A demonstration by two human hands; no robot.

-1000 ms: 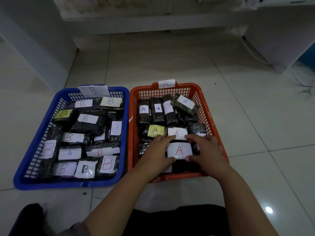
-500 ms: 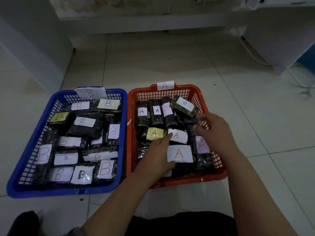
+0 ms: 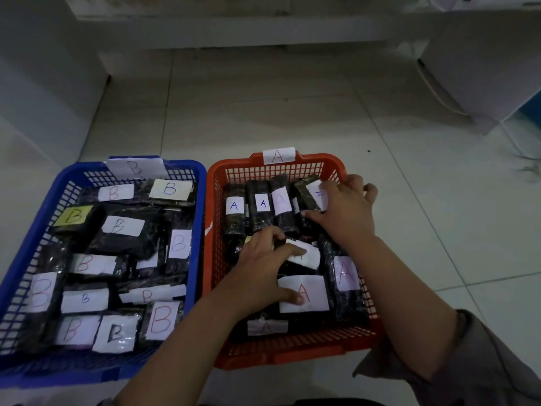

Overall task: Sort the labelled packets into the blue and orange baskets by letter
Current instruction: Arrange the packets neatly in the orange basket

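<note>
The orange basket (image 3: pixel 295 351), tagged A, stands on the right and holds several dark packets with A labels. The blue basket (image 3: pixel 35 218), tagged B, stands on the left, full of B packets (image 3: pixel 118 225). Both my hands are inside the orange basket. My left hand (image 3: pixel 260 273) lies in its middle, fingers curled onto a white-labelled packet (image 3: pixel 307 256), thumb on the big A label (image 3: pixel 310 294). My right hand (image 3: pixel 342 212) grips the tilted packet (image 3: pixel 314 194) at the back right corner, partly covering its label.
Both baskets sit side by side on a pale tiled floor (image 3: pixel 263 112). A white wall base runs along the left and back. A white cabinet (image 3: pixel 483 68) and a cable stand at the right. My dark lap is at the bottom edge.
My right hand left the front A packet, moved to the back right corner and took hold of the tilted packet. My left hand slid forward onto the middle packet.
</note>
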